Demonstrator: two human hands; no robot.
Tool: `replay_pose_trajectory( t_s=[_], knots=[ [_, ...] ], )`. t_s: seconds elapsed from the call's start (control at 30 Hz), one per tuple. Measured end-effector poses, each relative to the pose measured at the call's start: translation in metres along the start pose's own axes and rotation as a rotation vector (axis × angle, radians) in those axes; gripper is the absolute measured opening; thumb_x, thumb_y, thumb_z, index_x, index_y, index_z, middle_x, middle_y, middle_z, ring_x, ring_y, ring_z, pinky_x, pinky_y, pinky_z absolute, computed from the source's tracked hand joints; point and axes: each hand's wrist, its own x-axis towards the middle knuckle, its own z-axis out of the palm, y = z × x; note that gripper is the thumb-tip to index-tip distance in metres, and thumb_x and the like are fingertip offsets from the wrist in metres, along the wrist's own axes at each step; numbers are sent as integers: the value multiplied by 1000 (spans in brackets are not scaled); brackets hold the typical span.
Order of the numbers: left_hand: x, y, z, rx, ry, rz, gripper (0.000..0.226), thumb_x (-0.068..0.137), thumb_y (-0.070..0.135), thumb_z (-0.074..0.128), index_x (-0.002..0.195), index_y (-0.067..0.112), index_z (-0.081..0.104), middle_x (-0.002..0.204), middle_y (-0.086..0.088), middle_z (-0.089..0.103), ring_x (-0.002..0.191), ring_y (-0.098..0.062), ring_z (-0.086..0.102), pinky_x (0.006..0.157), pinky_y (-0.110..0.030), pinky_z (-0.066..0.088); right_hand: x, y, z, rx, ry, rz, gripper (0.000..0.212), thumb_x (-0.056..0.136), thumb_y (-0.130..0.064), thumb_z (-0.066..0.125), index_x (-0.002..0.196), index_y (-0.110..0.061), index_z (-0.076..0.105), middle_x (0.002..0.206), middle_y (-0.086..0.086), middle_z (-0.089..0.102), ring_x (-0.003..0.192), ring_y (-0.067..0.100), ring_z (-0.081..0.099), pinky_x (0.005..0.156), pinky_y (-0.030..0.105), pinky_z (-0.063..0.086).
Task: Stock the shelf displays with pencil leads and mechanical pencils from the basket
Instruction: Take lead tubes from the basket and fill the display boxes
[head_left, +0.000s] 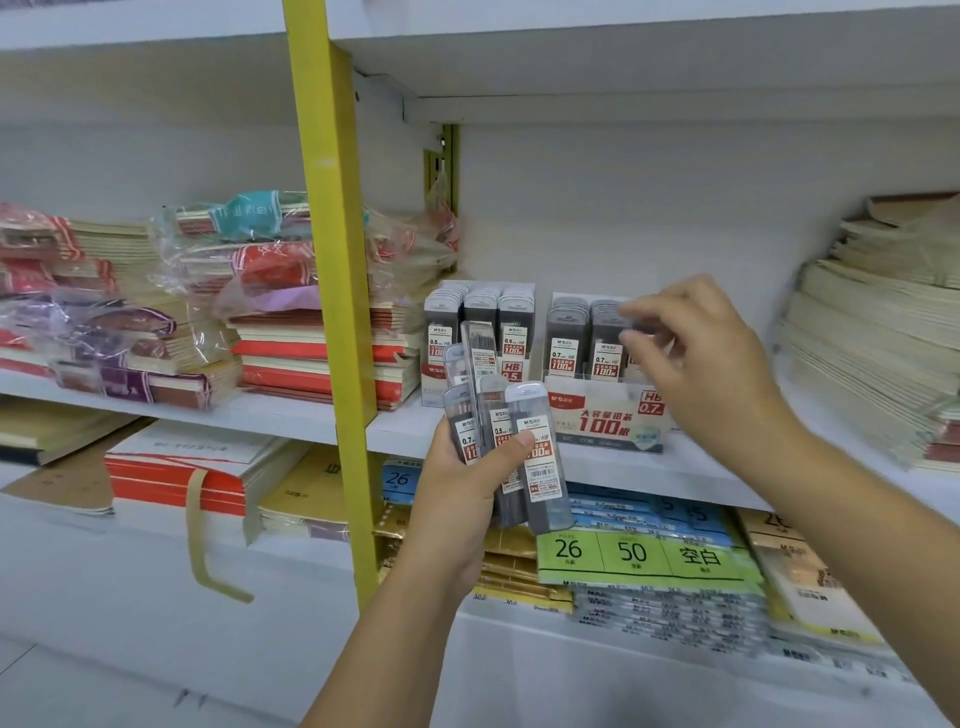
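right hand pinches a blurred lead case over the rightmost slot of the 0.7 display box on the shelf, while the left hand grips a loose fan of lead cases lower down, in front of the 0.5 display box. the fan mixes 0.5 and 0.7 labels — a case could land in the wrong box if its label goes unread. only the thumb seems to pin the fan, so outer cases may slide out and drop; pushing the pinched case in crooked could jam it or tip the neighbouring rows.
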Motion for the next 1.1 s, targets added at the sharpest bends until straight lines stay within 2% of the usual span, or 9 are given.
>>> replay_pose_trajectory(
  t_s=[0.07,0.13,0.23,0.3,0.43,0.6,0.67,0.9,1.1],
  knots=[
    [-2,-1,3,-5,-16,-1,32,85,23,77,109,41,66,108,6,77,98,-16,75,82,-42,60,-30,-12,4,225,-119,65,21,89,-27,61,105,-40,60,82,-20,57,79,-9,54,67,4,41],
    [-4,-2,8,-8,-33,-3,34,84,23,78,113,38,66,110,3,77,100,-19,74,85,-46,59,-57,-19,12,383,-321,218,29,86,-34,68,108,-48,54,86,-19,62,80,-8,58,69,10,47],
    [-8,-3,13,-19,-54,-4,34,84,22,77,112,35,65,109,1,77,100,-21,74,83,-46,61,-82,-18,23,566,-450,445,36,82,-33,74,110,-39,52,87,-7,69,82,6,68,78,29,55],
    [-11,-3,17,-8,-75,-3,37,80,27,78,113,35,65,109,2,77,99,-21,75,81,-46,61,-88,-16,25,651,-428,498,25,85,-22,72,104,-31,57,83,-1,71,78,13,71,77,34,57],
    [-15,-4,20,11,-91,-11,49,69,35,79,116,34,63,108,1,77,98,-21,75,83,-48,61,-90,-13,21,706,-367,520,20,86,-12,70,96,-27,60,89,-5,72,72,15,71,61,26,55],
    [-19,-6,21,51,-111,-20,35,82,26,80,110,43,66,111,4,77,101,-18,74,82,-43,61,-90,-16,16,610,-444,348,67,85,-16,71,120,-62,38,97,-23,60,75,6,68,67,19,53],
    [-19,-3,19,67,-119,-5,38,82,27,81,114,40,65,113,5,76,104,-16,73,85,-40,59,-83,-16,14,585,-394,284,69,87,-23,69,124,-70,36,93,-24,57,82,3,64,73,22,53],
    [-19,5,6,73,-103,-2,39,77,37,82,113,40,66,113,3,76,107,-20,72,95,-49,54,-53,-26,20,749,-296,286,44,87,-7,69,113,-42,64,92,4,60,72,19,67,62,26,55],
    [-14,18,-21,-36,0,6,53,60,45,81,111,37,67,109,3,77,95,-18,76,63,-30,60,-19,-38,25,804,-215,261,38,86,0,66,104,-32,58,91,-4,73,72,18,71,59,25,57]
  ],
)
